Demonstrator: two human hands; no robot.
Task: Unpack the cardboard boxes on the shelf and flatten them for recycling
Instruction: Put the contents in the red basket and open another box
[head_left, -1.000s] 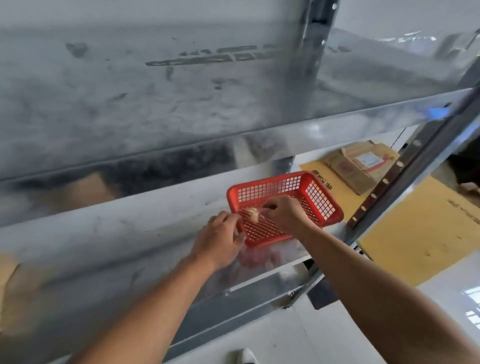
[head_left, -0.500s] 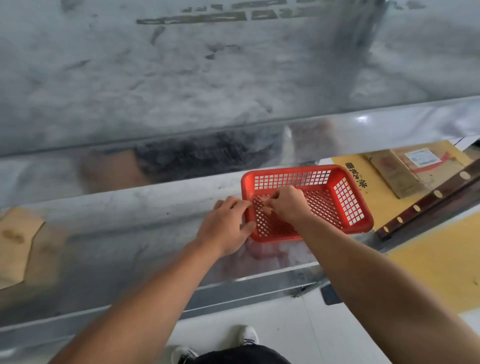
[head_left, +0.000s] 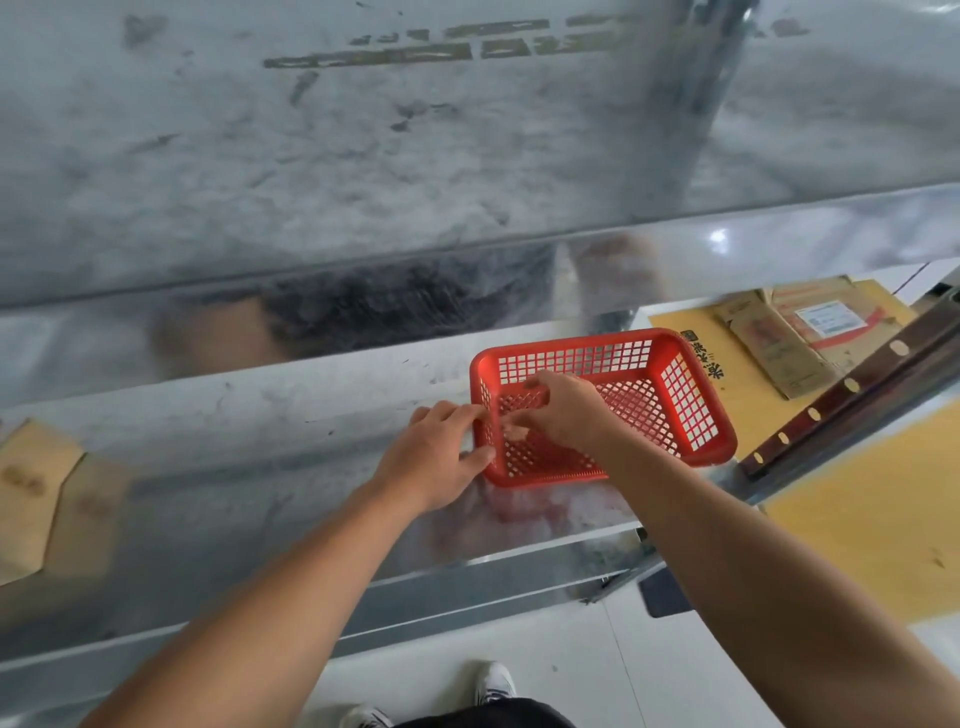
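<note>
Shiny metal shelving (head_left: 363, 208) takes up most of the view, its upper panel scuffed and carrying a strip of dull gold marks at 12 o'clock, too smeared to read. Below it runs the lower shelf (head_left: 234, 415), and white floor tiles (head_left: 571, 660) show at 6 o'clock with a pair of white shoes (head_left: 496, 686).

On the floor at 4 o'clock lies a plain yellow sheet (head_left: 872, 519). A second yellow cardboard sheet (head_left: 748, 415) lies at 2 o'clock, printed near its edge with black Chinese characters too tilted and small to read with certainty. A dark upright (head_left: 852, 395) with pale oval holes crosses between the two sheets.

A brown cardboard piece (head_left: 31, 493) sits on the shelf at 9 o'clock, and its faint print is illegible.

The red basket (head_left: 691, 415), a plastic lattice tray, stands on the shelf just right of centre. On the second sheet, at 2 o'clock, lies the flattened cardboard box (head_left: 753, 338), well apart from both hands.

The left hand (head_left: 441, 457) holds the basket's left wall, fingertips at the rim and thumb pressed on the outside. The right hand (head_left: 566, 410) reaches down inside the basket with its fingers curled. Whether it has hold of anything cannot be told.

The box bears a white shipping label (head_left: 826, 318) with fine print too small to read, edged by a red stripe. A small pale thing (head_left: 514, 431), too blurred to name, lies just under the right hand's fingertips
</note>
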